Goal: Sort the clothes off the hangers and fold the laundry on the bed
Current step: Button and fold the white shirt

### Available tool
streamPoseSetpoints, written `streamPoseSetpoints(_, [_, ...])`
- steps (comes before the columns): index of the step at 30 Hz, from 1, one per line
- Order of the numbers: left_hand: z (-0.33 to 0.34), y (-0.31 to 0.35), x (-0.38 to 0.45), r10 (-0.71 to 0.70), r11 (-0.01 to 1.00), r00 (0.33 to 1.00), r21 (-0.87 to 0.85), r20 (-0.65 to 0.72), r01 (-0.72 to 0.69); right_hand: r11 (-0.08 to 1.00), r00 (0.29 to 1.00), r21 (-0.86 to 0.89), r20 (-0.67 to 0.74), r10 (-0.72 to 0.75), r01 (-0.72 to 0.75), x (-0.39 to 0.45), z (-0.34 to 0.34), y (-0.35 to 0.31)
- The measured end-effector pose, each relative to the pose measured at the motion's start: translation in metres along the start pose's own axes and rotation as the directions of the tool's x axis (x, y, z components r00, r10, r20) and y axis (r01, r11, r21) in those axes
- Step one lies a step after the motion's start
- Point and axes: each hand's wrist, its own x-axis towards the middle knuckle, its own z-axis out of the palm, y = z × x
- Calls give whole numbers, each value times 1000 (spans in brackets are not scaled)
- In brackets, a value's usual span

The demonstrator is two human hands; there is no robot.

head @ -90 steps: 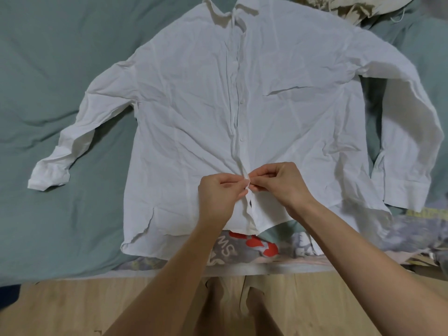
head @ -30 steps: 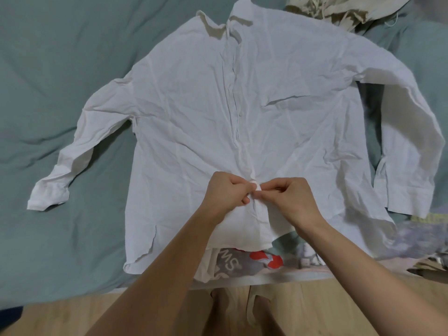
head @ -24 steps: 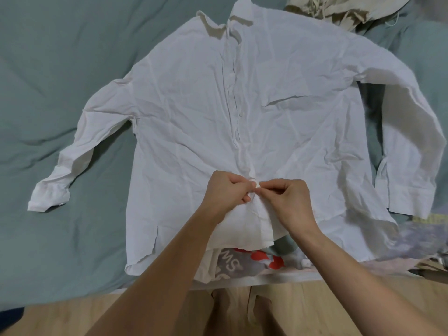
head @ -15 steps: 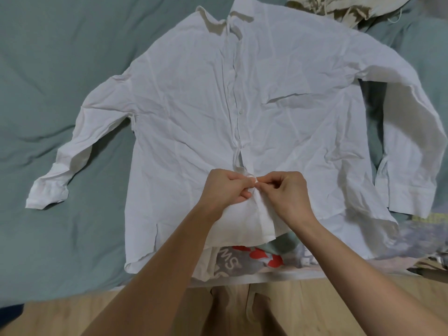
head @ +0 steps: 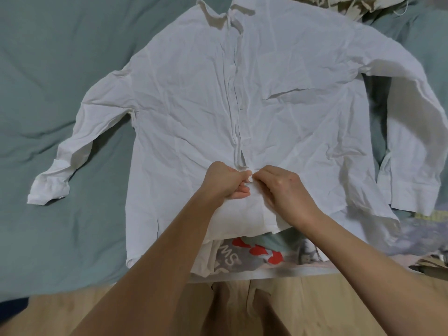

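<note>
Since three seconds ago the two hands have worked a little nearer down the front of the white shirt (head: 194, 112), from one fastening point to a lower one close to the hem, and the near hem has ridden up so more of the printed cloth under it shows.

The shirt lies face up and spread flat on the grey-green bed (head: 48, 69), collar at the far end, hem at the near edge. Its left-side sleeve stretches out toward the left with the cuff lying on the sheet; the right-side sleeve bends back down along the body.

The left hand (head: 225, 181) is clenched on the left edge of the button strip, thumb and curled fingers pinching the fabric. The right hand (head: 283, 190) pinches the other edge, fingertips meeting the left hand's at the strip. Something small and pale sits between the fingertips, probably a button, though it is too small to be sure.

A printed garment (head: 249, 257) with red shapes and white letters pokes out from under the hem. A beige garment (head: 339, 3) lies crumpled at the far right. Wooden floor (head: 315, 306) shows nearest.
</note>
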Motion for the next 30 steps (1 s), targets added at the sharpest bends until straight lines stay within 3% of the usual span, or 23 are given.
streamPoseSetpoints(8, [1, 11, 1, -185, 983, 981, 4, 67, 185, 996, 1000, 88, 5, -13, 13, -6, -3, 1])
streamPoseSetpoints(13, [5, 14, -2, -189, 982, 979, 8, 81, 189, 992, 996, 124, -80, 38, -28, -5, 1, 0])
streamPoseSetpoints(20, [1, 17, 0, -152, 985, 983, 94, 104, 142, 995, 998, 101, -63, 18, -11, 3, 0, 3])
streamPoseSetpoints(25, [0, 14, 0, -61, 978, 998, 201, 26, 54, 982, 994, 163, -41, 106, -98, -2, 2, 0])
streamPoseSetpoints(30, [3, 9, 2, -52, 987, 999, 155, 6, 51, 949, 977, 247, -27, 211, -198, -6, 1, -4])
